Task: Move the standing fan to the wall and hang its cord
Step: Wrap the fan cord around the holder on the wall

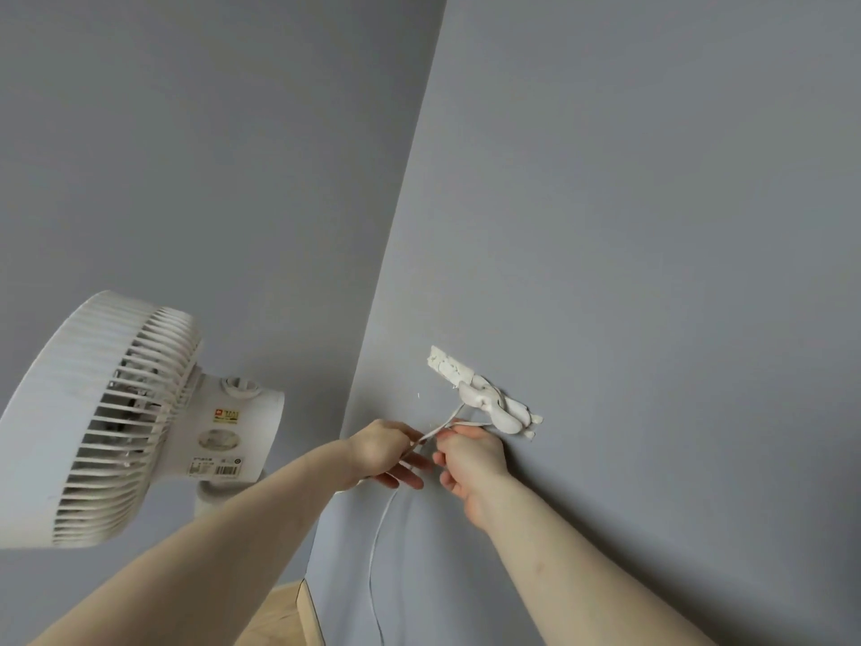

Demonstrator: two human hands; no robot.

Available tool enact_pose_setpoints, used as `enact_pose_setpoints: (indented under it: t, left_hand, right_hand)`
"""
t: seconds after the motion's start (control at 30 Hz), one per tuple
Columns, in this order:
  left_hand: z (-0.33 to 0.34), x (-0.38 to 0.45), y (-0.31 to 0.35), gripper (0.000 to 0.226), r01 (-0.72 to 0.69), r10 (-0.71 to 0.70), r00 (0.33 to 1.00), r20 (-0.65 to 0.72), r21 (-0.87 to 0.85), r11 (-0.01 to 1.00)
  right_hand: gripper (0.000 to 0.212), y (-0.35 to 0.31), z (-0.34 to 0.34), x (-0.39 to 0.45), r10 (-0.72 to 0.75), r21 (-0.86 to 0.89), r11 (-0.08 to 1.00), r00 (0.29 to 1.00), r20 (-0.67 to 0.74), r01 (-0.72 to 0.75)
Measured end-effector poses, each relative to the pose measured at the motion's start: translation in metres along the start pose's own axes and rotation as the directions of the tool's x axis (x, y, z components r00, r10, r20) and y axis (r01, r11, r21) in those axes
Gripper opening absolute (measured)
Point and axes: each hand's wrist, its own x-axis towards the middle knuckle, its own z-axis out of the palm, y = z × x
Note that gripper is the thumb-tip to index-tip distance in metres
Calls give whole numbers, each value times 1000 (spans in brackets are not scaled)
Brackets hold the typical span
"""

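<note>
Both hands are working the cord (445,419) just below the wall hook (489,403): left hand (389,452) pinching it, right hand (468,454) curling around it. The fan (116,421) is standing beside the wall. Best practice: keeping the loop taut while seating it.

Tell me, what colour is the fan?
The fan is white, with a small red and yellow sticker on the back of its head. The head view shows it.
</note>
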Motion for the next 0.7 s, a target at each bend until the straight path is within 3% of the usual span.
enact_pose_setpoints:
  t: [0.17,0.23,0.27,0.33,0.4,0.47,0.6,0.7]
  left_hand:
    - [5,3,5,43,-53,47,998,-51,-116,992]
    - [6,3,12,42,-77,58,993,-100,-196,978]
    - [5,3,17,44,-93,64,990,-126,-245,965]
    - [0,2,31,48,-142,90,979,-185,-292,946]
    - [-5,0,48,51,-201,135,962,-236,-287,937]
    - [-9,-3,66,52,-253,175,947,-270,-291,923]
    - [-8,-13,100,53,-329,230,917,-325,-292,898]
    - [-6,-22,121,56,-375,279,898,-341,-257,891]
  right_hand:
    - [34,-3,-12,-24,27,-116,993,993,113,-13]
    - [46,-1,-22,-33,-75,-293,950,990,121,108]
    - [46,-1,-28,-39,-204,-435,868,970,131,241]
    - [47,-5,-41,-54,-495,-663,560,843,213,497]
    - [48,-20,-50,-71,-643,-739,296,698,315,606]
    - [53,-36,-57,-80,-682,-757,197,642,351,623]
    - [59,-51,-68,-79,-597,-809,246,741,307,534]
    - [61,-47,-71,-76,-508,-855,208,800,320,475]
